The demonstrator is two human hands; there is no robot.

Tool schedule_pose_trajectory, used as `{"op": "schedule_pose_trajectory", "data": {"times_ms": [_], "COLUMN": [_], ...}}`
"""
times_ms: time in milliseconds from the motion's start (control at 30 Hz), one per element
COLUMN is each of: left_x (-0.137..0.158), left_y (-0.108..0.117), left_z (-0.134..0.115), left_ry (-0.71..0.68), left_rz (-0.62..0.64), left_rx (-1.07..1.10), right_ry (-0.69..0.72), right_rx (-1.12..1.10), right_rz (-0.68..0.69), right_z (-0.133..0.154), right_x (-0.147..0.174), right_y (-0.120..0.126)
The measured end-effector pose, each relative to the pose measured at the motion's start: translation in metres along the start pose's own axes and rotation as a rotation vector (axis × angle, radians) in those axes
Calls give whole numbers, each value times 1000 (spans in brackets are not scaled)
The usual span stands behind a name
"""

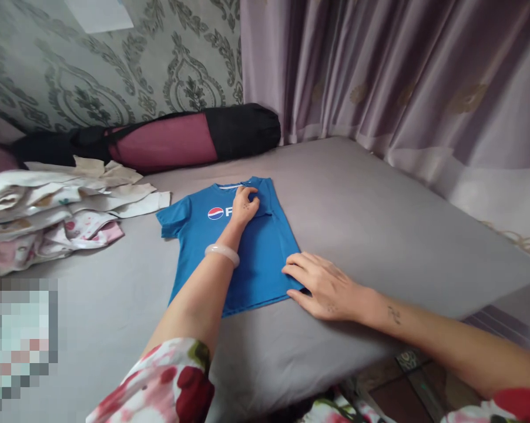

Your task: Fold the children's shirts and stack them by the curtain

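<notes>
1. Under everything else, a smooth gray bed sheet (401,223), stretching back to the corner of the room.
2. At the back right, a lilac curtain (357,76), hanging in pleats, dotted with gold flowers.
3. Left of it, gray damask wallpaper (185,76), with white paper (100,14) at the top.
4. Along its foot, a long cylindrical bag (168,138), burgundy in the middle, black at the ends.
5. On the left, in front of the bag, a heap of pale and pink-printed clothes (62,205).
6. Mid-sheet, a blue short-sleeved T-shirt (260,264), lying flat, collar (230,187) to the back, hem (256,306) to the front, one sleeve (175,217) sticking out near the heap, right side apparently folded inward.
7. On its lower right corner, the right hand (329,288), thumb spread apart from the fingers.
8. On the upper chest near the collar, the left hand (246,205), fingers curled (cannot tell whether clamped on cloth).
9. Around the left wrist, a milky-white bangle (222,254).
10. Just beside the left hand, a Pepsi globe logo (215,213), lettering (228,212) partly covered.
</notes>
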State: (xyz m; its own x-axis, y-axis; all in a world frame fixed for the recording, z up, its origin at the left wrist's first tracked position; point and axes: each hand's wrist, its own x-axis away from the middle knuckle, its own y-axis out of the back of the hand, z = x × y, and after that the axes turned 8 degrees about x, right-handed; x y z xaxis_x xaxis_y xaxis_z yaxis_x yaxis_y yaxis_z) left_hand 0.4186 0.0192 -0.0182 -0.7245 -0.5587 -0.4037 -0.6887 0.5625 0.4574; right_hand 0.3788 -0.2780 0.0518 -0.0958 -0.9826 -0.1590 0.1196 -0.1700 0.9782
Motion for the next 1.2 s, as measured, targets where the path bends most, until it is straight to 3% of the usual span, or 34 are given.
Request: {"op": "schedule_pose_trajectory", "data": {"times_ms": [133,367,667,833,1033,1200], "left_x": [0,2,2,2,0,0], "left_y": [1,2,3,2,1,0], "left_z": [-1,-4,-7,-6,-1,2], "left_ry": [-8,-3,3,-10,-21,-32], "left_rz": [2,8,8,1,-6,-9], "left_rx": [-4,1,-6,-6,-25,-4], "right_ry": [-23,92,29,-156,-233,-304], "right_rx": [73,112,53,-32,29,57], "right_rz": [-22,-20,2,-61,105,120], "right_z": [5,-10,-13,-23,-46,-74], "right_x": [13,19,14,-8,-44,-81], "right_y": [-2,-6,11,-3,-35,-47]}}
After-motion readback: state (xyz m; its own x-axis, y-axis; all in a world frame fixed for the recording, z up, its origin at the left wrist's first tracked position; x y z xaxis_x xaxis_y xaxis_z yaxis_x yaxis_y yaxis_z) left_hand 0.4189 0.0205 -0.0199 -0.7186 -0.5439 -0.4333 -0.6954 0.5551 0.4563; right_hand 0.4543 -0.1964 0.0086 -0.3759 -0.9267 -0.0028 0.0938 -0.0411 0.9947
